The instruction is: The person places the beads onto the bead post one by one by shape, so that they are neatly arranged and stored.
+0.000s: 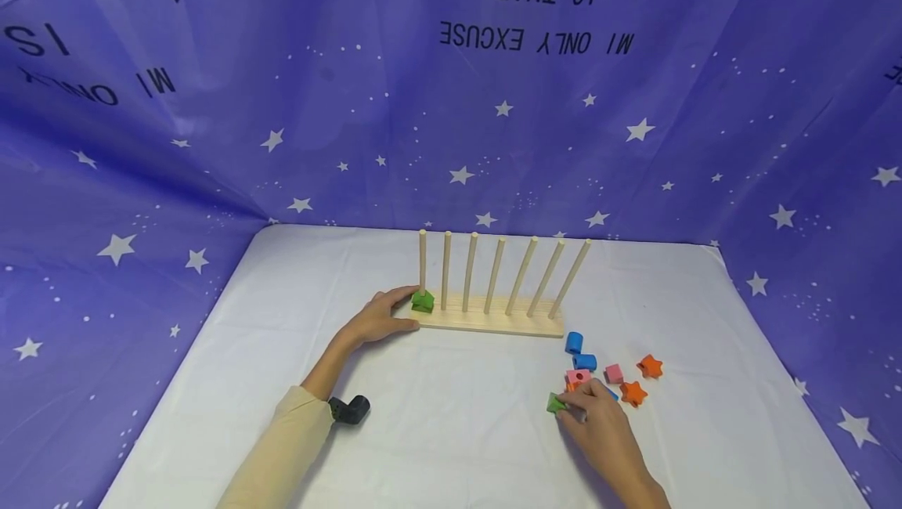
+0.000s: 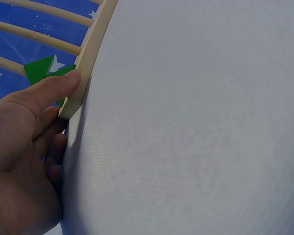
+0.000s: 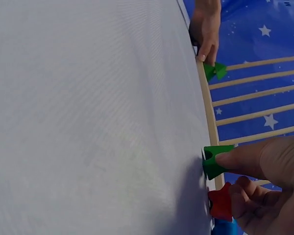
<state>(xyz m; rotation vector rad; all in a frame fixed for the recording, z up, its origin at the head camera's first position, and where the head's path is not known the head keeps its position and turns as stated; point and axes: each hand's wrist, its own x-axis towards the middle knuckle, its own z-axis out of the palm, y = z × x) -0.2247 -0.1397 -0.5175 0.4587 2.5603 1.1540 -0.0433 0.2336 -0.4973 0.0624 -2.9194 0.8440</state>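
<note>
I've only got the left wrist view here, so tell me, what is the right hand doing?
Observer: The right hand is pinching a green block.
Operator: Is anything lying near the right end of the wooden board?
Observer: Yes, a blue block lies just off its near right corner in the head view.
Operator: How many rods does it have in all?
Observer: The head view shows seven.

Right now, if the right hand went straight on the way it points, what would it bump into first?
The right hand, pinching a green wedge-shaped block, would likely meet the long pale wooden peg base; its height above the white cloth is unclear.
</note>
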